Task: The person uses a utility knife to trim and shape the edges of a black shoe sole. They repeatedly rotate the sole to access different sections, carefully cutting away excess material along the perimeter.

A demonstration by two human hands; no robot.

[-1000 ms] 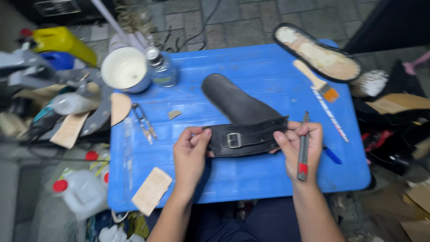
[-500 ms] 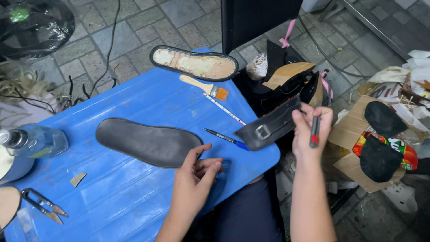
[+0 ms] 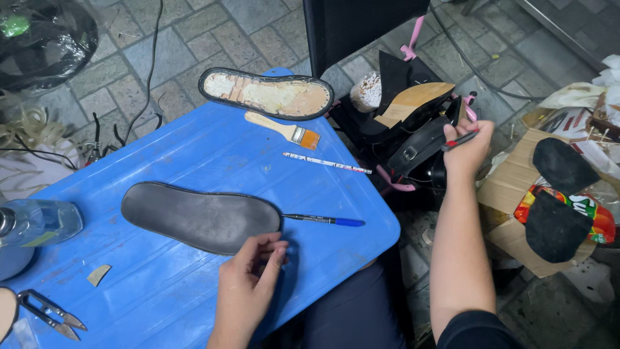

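your right hand has its grip clenched on a red-and-black pen and a black buckled leather strap, out past the desk edge over a heap of dark shoe parts. your left hand lies released, fingertips at the flat black insole on the scuffed blue plastic desk. a blue-capped pen lies just beside the insole. grey paving stones lie beyond the desk.

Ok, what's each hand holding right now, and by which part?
Right hand grips a red-and-black pen across its shaft and the black buckled strap by its upper end. Left hand holds nothing; fingertips touch the dark insole edge.
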